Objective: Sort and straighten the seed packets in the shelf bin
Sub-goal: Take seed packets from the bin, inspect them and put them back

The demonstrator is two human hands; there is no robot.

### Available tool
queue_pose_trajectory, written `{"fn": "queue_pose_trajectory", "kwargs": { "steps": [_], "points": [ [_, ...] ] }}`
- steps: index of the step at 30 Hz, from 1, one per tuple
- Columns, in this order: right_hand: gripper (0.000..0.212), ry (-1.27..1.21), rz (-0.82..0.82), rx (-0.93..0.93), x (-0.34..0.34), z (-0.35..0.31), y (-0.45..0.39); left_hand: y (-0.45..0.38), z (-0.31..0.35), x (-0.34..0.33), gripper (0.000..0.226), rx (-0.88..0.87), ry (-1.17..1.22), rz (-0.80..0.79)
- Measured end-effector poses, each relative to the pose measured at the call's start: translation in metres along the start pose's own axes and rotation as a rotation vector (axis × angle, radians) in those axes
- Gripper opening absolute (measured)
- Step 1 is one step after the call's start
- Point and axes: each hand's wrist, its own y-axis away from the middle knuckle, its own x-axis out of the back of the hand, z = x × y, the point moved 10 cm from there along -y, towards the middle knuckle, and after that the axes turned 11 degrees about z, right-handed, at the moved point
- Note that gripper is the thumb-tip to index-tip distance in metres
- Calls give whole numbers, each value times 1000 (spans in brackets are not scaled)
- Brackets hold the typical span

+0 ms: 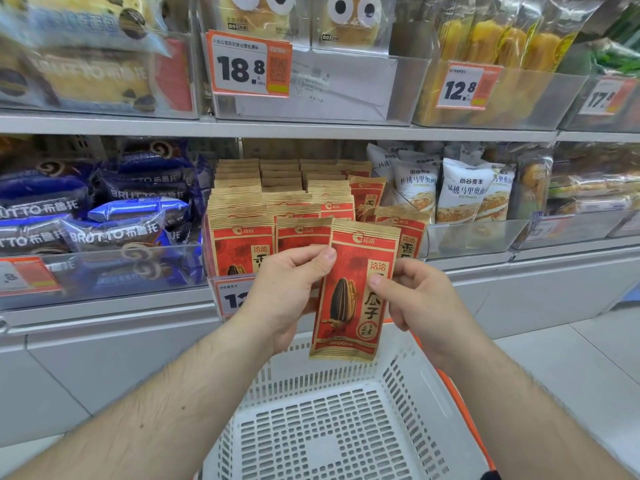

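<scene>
A red and tan sunflower seed packet (349, 296) stands upright in the air in front of the shelf bin (428, 241). My left hand (284, 296) pinches its left edge with thumb on the front. My right hand (415, 296) pinches its right edge, thumb across the printed face. Behind them the clear bin holds rows of the same seed packets (242, 216); the left and middle rows stand upright, while a few packets at the right (401, 226) lean crookedly.
A white slotted basket (408, 382) with an orange rim sits directly below my hands. Blue cake-roll packs (114, 216) fill the bin to the left, white bread packs (460, 192) the bin to the right. A price tag (230, 296) hangs on the seed bin's front.
</scene>
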Motion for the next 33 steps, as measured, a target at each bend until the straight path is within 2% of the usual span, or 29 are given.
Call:
{"fn": "queue_pose_trajectory", "kwargs": {
  "steps": [3,5,7,10,12,14,18,21,23,26,33],
  "points": [
    [4,29,-43,-13,-1,3,0,1,1,-7,19,-26,-87,-74],
    [6,60,-51,-19,4,5,0,-2,13,-5,17,-129,-185,-57],
    [6,-7,0,-4,15,-3,-3,-9,37,10,21,-309,-308,84],
    [10,-308,109,27,32,-31,-11,-6,76,26,18,-635,-511,283],
    [12,-468,152,36,38,-47,-18,-2,92,19,16,-868,-730,337],
    [9,-530,166,47,39,-60,-25,-2,94,7,20,-1012,-910,341],
    [9,-490,211,112,45,-87,-42,-9,81,-14,31,-1025,-1084,321],
    [10,-337,223,221,47,-114,-57,-21,60,-28,49,-865,-1311,244],
    [11,-224,229,293,45,-128,-69,-27,55,-30,53,-805,-1375,238],
    [14,-57,199,331,36,-139,-88,-28,57,-33,39,-802,-1345,268],
    [11,247,6,234,-1,-118,-131,-32,59,-29,15,-853,-1158,324]
  ]
}}
